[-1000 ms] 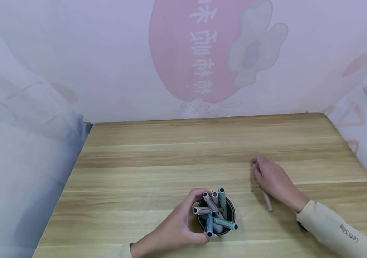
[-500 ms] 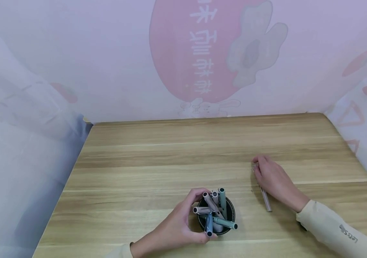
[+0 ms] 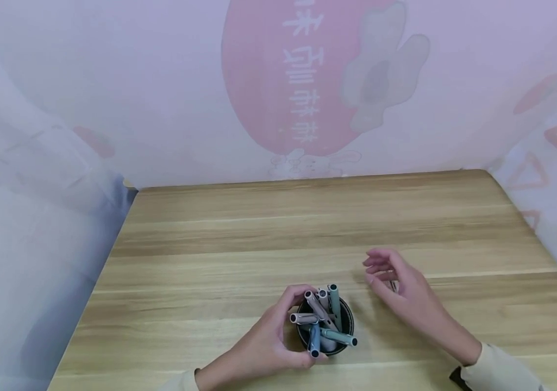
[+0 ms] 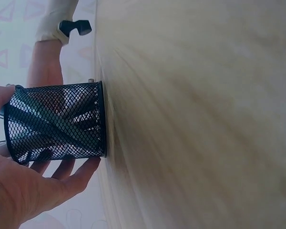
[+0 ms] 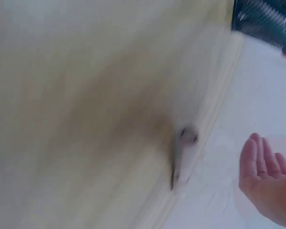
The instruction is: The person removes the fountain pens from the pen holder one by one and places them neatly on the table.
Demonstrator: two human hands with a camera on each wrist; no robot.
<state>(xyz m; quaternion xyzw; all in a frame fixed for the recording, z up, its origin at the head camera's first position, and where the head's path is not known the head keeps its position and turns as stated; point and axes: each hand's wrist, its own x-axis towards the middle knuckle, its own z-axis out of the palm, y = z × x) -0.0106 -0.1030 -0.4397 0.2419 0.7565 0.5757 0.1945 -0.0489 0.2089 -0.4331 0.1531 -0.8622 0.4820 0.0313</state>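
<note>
Fingers and thumb of the left hand (image 3: pixel 269 338) curl round a black mesh cup (image 3: pixel 351 325) standing on the table. Several capped pens lean in it, among them a blue pen (image 3: pixel 314 341) and a green pen (image 3: pixel 335 307). The left wrist view shows the hand (image 4: pixel 35 191) around the side of the mesh cup (image 4: pixel 57 124). To the cup's right, the right hand (image 3: pixel 412 290) is raised with loosely spread fingers, holding nothing. A pen (image 3: pixel 394 285) shows partly behind it. In the right wrist view this blurred pen (image 5: pixel 179 157) lies on the table, apart from the hand (image 5: pixel 269 183).
Wooden table (image 3: pixel 239 217) extends behind and to both sides of the hands. Its back edge meets a printed pink and white cloth (image 3: pixel 170 108), with more cloth at the left and right sides.
The right hand has let go of the pen, opened its fingers and moved left and slightly nearer. The left hand still grips the cup; the whole head view has shifted slightly.
</note>
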